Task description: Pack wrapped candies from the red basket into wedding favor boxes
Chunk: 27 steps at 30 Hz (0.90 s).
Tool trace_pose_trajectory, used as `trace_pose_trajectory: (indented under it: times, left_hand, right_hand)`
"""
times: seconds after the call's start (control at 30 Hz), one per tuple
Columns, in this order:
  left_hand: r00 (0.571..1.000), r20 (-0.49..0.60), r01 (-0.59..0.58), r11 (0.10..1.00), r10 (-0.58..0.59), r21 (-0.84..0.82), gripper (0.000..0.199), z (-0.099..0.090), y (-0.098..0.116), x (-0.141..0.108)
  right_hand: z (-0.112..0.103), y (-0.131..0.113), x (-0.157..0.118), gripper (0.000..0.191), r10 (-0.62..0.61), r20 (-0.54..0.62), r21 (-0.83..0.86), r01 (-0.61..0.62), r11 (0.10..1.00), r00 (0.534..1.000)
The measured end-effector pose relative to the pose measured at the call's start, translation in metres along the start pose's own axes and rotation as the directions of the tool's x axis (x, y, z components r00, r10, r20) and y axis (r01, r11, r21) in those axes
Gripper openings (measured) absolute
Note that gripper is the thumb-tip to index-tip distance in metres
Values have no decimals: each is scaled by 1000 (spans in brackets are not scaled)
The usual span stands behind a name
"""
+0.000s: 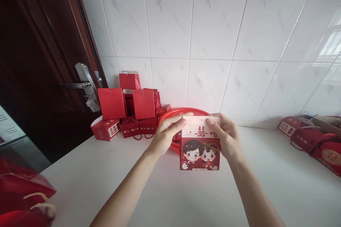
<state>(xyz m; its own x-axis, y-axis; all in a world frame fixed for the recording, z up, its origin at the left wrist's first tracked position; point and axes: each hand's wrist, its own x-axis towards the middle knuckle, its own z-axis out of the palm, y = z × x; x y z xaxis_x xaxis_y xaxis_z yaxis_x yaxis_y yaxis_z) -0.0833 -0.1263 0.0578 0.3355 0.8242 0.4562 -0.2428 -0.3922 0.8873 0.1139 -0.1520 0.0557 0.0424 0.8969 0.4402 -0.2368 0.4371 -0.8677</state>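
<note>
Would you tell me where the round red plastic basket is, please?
In the head view, the basket sits beyond the left hand, right of the red cardboard boxes.

Left hand (168, 133), right hand (226, 133) — both pinching, forearms (131, 188) converging.

The left hand (170, 131) and right hand (226, 133) are bare, as are the slender forearms (133, 188), tapering towards the wrists.

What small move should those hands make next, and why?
I'd suggest steadying the printed packet with the left hand while the right hand gently feels whether its top parts. Both thumbs already press on its front near the top, one at each side, so that seems an easy move. I can't tell from this view whether the packet is flat or opened out.
</note>
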Motion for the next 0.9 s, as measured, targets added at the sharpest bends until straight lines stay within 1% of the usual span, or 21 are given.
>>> trace_pose_trajectory:
  times: [0.07,0.13,0.37,0.6,0.73,0.9]
  left_hand:
    - [999,5,-37,999,37,20,25,-1,2,1]
    - [997,-16,-72,996,73,48,24,0,5,2]
    - [991,-71,-103,984,114,146,32,4,12,2]
    - [987,-92,-119,982,133,147,33,5,8,3]
    - [986,-109,-112,985,127,131,26,6,6,3]
    - [984,-116,-109,977,132,180,17,7,5,2]
  right_hand:
    - [-1,0,1,30,0,5,12,0,1000,1000]
    - [-2,-1,2,29,0,-8,17,0,1000,1000]
    - [-5,-2,3,30,26,-21,41,-25,999,999]
    - [-7,-3,5,33,82,-6,79,-81,994,997]
    - [-6,-3,5,33,80,-18,56,-79,995,997]
    - [-6,-2,3,32,36,-15,-45,-37,998,999]
